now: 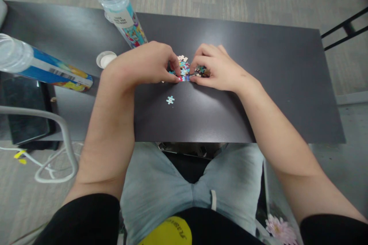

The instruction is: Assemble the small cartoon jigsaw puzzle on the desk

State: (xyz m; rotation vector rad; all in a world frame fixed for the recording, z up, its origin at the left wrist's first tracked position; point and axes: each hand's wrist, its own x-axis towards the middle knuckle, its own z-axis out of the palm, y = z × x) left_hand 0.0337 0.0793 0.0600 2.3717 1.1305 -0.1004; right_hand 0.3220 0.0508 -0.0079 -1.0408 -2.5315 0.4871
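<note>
My left hand (152, 63) and my right hand (218, 69) face each other over a small heap of jigsaw puzzle pieces (184, 68) on the dark table. Between their fingertips lies a short strip of colourful puzzle pieces (185, 78) with a straight near edge. My left thumb and fingers pinch its left end, and my right thumb and fingers close on its right end. Whether the strip is lifted off the table I cannot tell. Nearer to me, a single pale blue puzzle piece (170, 100) lies apart. Part of the heap is hidden behind my hands.
A clear open-topped tube (122, 15) stands behind my left hand. Another clear tube with a blue label (51, 67) is farther left, with a white round lid (106, 59) between them. A black tablet (27, 113) and a grey curved bar (64, 134) are at the left edge.
</note>
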